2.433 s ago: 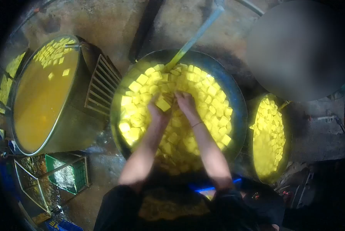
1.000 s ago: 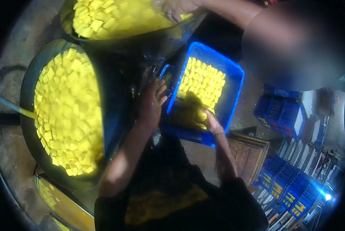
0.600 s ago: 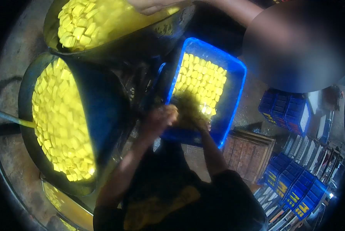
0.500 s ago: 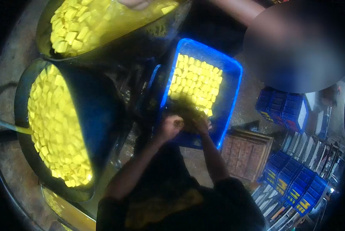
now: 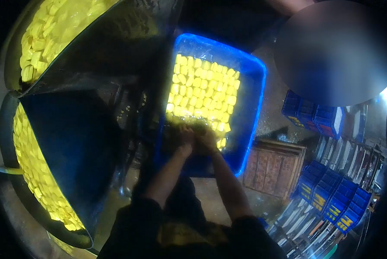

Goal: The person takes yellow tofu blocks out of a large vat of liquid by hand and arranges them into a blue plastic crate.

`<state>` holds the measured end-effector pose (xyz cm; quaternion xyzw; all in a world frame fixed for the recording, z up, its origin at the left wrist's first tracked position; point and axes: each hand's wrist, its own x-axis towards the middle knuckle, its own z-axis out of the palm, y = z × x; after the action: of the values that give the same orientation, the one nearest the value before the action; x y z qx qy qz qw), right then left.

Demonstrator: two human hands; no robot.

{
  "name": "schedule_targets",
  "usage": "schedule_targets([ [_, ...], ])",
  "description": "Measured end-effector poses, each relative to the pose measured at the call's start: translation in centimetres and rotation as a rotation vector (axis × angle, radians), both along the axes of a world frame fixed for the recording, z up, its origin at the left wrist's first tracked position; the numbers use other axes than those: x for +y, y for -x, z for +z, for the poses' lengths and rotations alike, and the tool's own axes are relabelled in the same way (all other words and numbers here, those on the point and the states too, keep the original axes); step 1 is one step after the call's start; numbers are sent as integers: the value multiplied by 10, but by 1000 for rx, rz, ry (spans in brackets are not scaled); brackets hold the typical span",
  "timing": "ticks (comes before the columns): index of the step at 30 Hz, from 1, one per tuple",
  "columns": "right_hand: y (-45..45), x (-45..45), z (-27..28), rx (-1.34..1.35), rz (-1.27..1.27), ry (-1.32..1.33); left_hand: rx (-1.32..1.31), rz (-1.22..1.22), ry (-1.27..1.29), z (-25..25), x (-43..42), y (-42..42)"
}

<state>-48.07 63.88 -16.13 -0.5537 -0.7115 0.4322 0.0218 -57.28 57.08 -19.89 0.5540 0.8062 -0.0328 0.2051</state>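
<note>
Yellow blocks that look like tofu [image 5: 202, 88] lie in close rows inside a blue plastic crate [image 5: 259, 99]. Both of my hands are low in the crate, at the near edge of the rows. My left hand [image 5: 185, 137] is by the lower left blocks, and my right hand [image 5: 207, 139] is close beside it. A dark shadow covers the fingers of both, so I cannot make out their grip or anything held.
Two large pans of yellow blocks, an upper pan [image 5: 103, 36] and a lower pan [image 5: 66, 155], stand at left. A wooden board [image 5: 269, 170] leans right of the crate. Blue crates [image 5: 331, 194] are stacked at right. Another person's arm [image 5: 290, 5] shows at the top.
My hands have moved closer together. The view has shifted, so the pans sit further left. The other person's hand has left the upper pan's visible part.
</note>
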Motion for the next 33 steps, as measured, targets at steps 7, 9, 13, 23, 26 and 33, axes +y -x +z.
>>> schedule_targets([
  [7,-9,5,-21,-117,298,-1,-217,125,157,7,8,17],
  [9,-23,6,-39,-121,428,52,-178,-10,-20,-2,-14,23],
  [13,-14,7,-3,-236,645,186,-147,-281,-209,-27,-26,27],
  [23,-27,-3,-28,-185,594,296,-391,-248,26,-31,-37,36],
  [26,-7,-3,-14,-66,720,-89,-386,-65,33,-34,-26,22],
  [33,20,4,64,-102,676,-50,-609,73,-284,184,-52,39],
])
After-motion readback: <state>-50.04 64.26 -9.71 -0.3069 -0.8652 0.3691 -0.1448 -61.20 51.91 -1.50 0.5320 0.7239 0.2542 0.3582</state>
